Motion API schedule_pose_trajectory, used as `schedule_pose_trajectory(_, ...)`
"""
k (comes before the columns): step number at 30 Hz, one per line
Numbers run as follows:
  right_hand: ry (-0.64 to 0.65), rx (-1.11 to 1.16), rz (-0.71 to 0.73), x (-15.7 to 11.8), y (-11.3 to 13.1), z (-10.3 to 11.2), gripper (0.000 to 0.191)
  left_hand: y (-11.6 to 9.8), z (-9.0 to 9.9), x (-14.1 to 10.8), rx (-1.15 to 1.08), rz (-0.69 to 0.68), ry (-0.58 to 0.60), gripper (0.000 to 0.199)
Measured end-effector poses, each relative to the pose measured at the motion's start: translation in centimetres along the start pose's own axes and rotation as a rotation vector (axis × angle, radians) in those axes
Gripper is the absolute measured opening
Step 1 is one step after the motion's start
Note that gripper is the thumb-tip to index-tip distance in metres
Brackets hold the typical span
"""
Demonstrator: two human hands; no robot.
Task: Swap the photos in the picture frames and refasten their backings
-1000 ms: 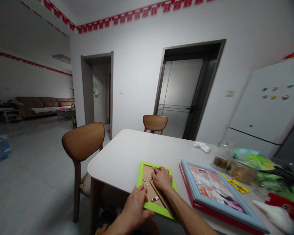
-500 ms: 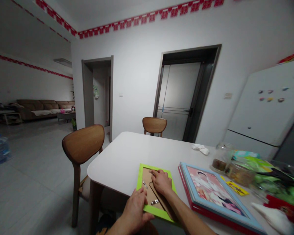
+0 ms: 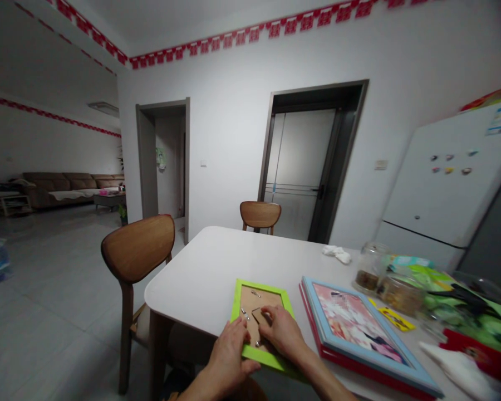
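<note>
A lime-green picture frame (image 3: 236, 301) lies back side up at the table's near edge, its brown backing board (image 3: 247, 298) showing. Small metal clips (image 3: 245, 314) sit on the board, beside a dark-edged stand (image 3: 255, 316). My left hand (image 3: 230, 348) grips the frame's near left corner, fingers over the rim and thumb at the near side. My right hand (image 3: 279, 331) rests over the board's right part with bent fingers close together at the stand. Whatever is under those fingertips is hidden.
Right of the frame lies a light-blue framed photo (image 3: 323, 317) stacked on a red item. Beyond are glass jars (image 3: 369, 270), a yellow packet (image 3: 394, 319), white tissue (image 3: 337, 254) and green bags. Wooden chairs (image 3: 140, 248) stand at the table (image 3: 217, 262).
My right hand has drawn back toward me from the far clip to the board's middle, uncovering that clip. My left hand stays at the corner. The view has shifted slightly.
</note>
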State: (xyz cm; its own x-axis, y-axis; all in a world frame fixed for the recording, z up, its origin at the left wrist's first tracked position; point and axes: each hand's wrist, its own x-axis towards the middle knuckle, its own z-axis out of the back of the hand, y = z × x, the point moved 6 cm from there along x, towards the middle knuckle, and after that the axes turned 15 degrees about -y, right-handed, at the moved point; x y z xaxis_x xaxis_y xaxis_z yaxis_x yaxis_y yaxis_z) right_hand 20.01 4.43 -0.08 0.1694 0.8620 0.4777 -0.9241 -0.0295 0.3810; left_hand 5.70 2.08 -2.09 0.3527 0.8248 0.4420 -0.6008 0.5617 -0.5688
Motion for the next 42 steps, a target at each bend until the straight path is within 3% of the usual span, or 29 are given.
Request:
schedule_pose_trajectory(6,0.04,0.016,-0.038,0.8,0.2,0.9,0.028,0.2,0.5,0.5,-0.178,0.094,-0.074,0.059)
schedule_pose_trajectory(11,-0.037,0.039,0.01,1.3,2.1,2.7,0.024,0.7,1.8,2.0,-0.432,0.3,-0.247,0.041)
schedule_pose_trajectory(16,-0.092,0.153,0.043,1.1,4.3,3.8,0.027,3.3,2.4,3.3,-0.795,0.524,-0.36,0.026)
schedule_pose_trajectory(20,-0.119,0.145,0.029,0.4,2.4,3.9,0.032,6.8,4.7,3.3,-0.764,0.6,-0.444,0.023)
schedule_pose_trajectory(25,-0.058,-0.175,-0.031,-1.3,-2.5,2.5,0.04,11.5,7.8,2.3,-0.665,0.679,-0.524,0.021)
schedule_pose_trajectory(31,0.011,-0.28,-0.082,-1.6,-4.0,1.2,0.046,14.2,9.1,2.1,-0.421,0.667,-0.5,0.016)
schedule_pose_trajectory(34,0.015,-0.27,-0.157,-1.0,-4.3,1.2,0.05,13.9,9.9,2.3,-0.274,0.595,-0.512,0.017)
schedule_pose_trajectory(37,-0.014,-0.123,-0.261,-0.6,-4.5,1.7,0.057,12.2,10.0,2.3,-0.166,0.492,-0.53,0.026)
schedule_pose_trajectory(39,-0.033,0.131,-0.408,-0.6,-4.4,2.1,0.061,10.1,9.2,2.1,-0.136,0.427,-0.524,0.032)
schedule_pose_trajectory(42,-0.021,0.65,-0.701,-1.0,-3.5,2.6,0.068,5.1,7.0,1.9,-0.145,0.3,-0.457,0.037)
